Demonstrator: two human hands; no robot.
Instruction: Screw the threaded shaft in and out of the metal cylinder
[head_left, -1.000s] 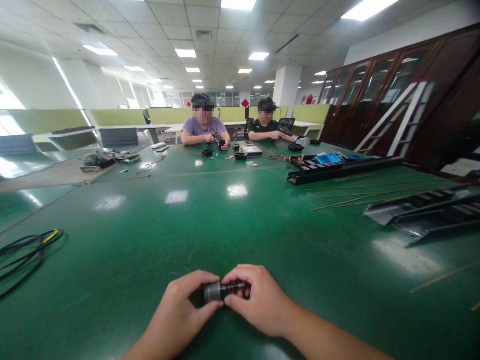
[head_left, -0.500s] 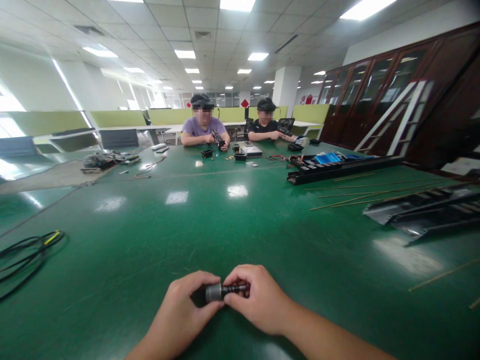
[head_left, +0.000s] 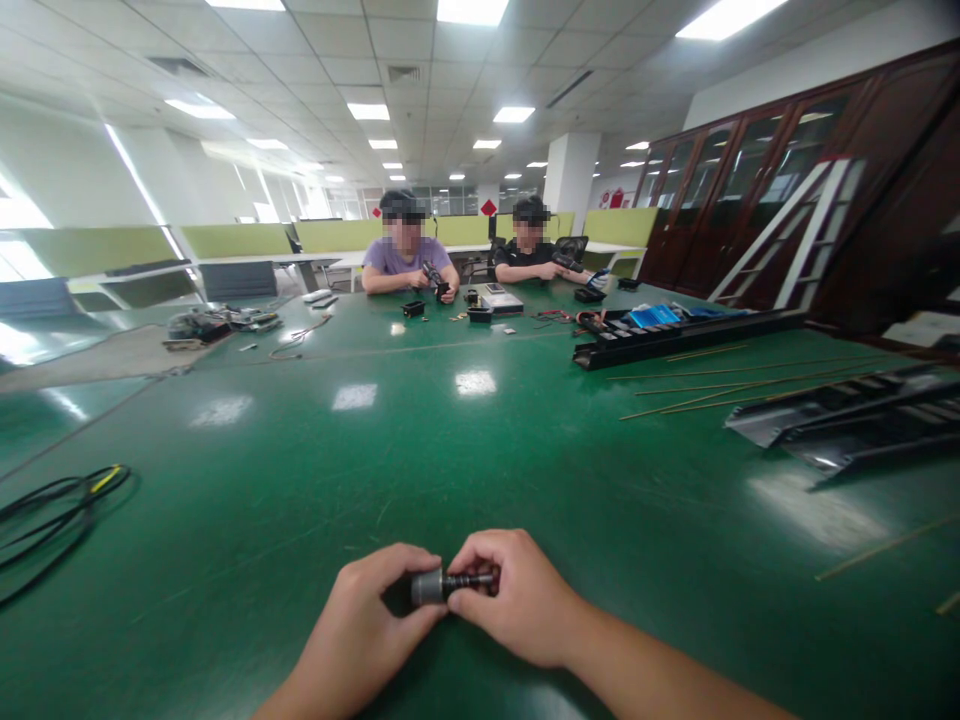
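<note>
Close to me, just over the green table (head_left: 315,480), a small metal part (head_left: 427,587) lies sideways between my hands. It has a grey cylinder at the left and a thinner, dark, ridged shaft (head_left: 472,580) to the right. My left hand (head_left: 367,610) grips the grey cylinder between thumb and fingers. At the shaft end, my right hand (head_left: 517,600) is closed, its thumb and fingers around the shaft near where it meets the cylinder. Fingers hide some of the part, and its exact kind cannot be made out.
A black cable coil (head_left: 60,520) lies at the left. Black metal channels (head_left: 855,420) and thin brass-coloured rods (head_left: 712,395) are at the right. Across the table sit two people, one with a purple sleeve (head_left: 379,270), handling dark tools. Small black boxes (head_left: 480,314) stand before them.
Both hands keep their hold on the metal part, with hardly any movement. The view has shifted very slightly.
</note>
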